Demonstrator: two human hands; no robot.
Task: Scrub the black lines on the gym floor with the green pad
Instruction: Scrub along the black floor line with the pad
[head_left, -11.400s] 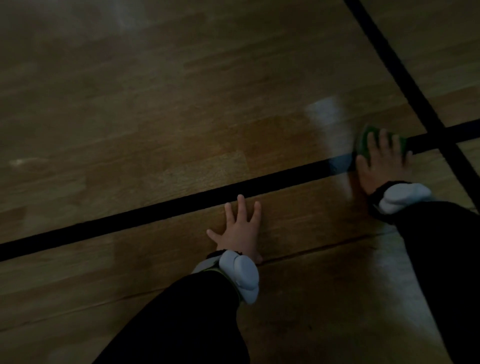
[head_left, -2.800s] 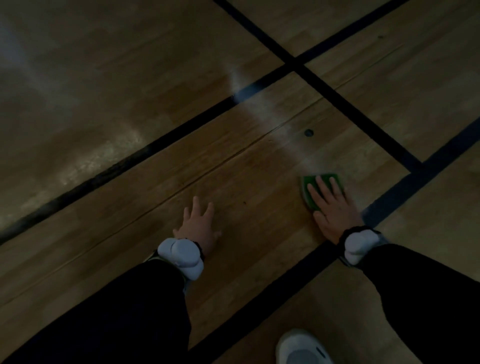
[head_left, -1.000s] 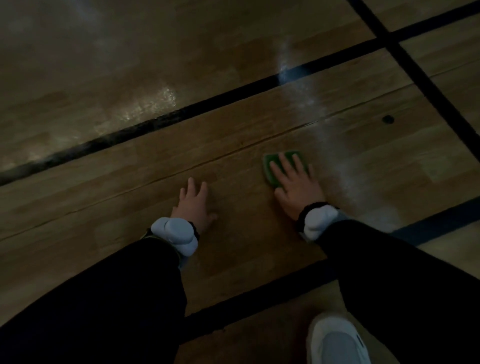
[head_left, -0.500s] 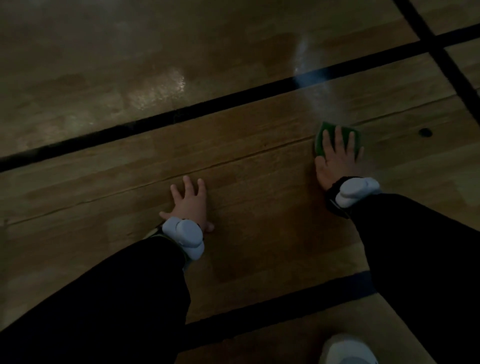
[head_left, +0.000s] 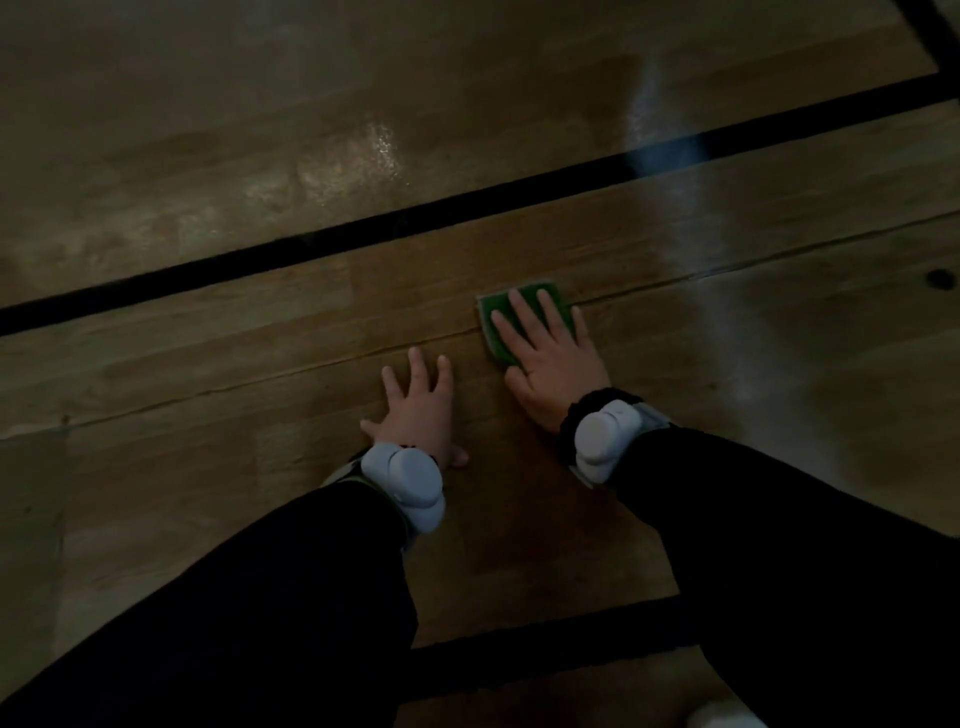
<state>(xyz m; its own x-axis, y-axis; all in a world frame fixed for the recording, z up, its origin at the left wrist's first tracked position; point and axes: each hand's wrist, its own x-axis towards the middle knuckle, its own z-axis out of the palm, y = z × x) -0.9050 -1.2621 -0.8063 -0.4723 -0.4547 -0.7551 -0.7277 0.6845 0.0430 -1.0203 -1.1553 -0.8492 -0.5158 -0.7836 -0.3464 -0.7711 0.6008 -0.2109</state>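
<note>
green pad (head_left: 500, 326) half under right hand (head_left: 550, 364)

Both arms are covered by long black sleeves (head_left: 291, 597) that reach down to the wrists. Each wrist carries a smooth, rounded white device: the left wrist device (head_left: 408, 480) sits over a pale strap at the sleeve's end, and the right wrist device (head_left: 602, 434) is backed by a black, ruffled band (head_left: 582, 408) next to the hand. A thin ring (head_left: 525, 372) shows on the right hand (head_left: 550, 364). The left hand (head_left: 418, 410) is bare.

Dim, murky view; pale glare streaks the floor (head_left: 670, 130)
</note>
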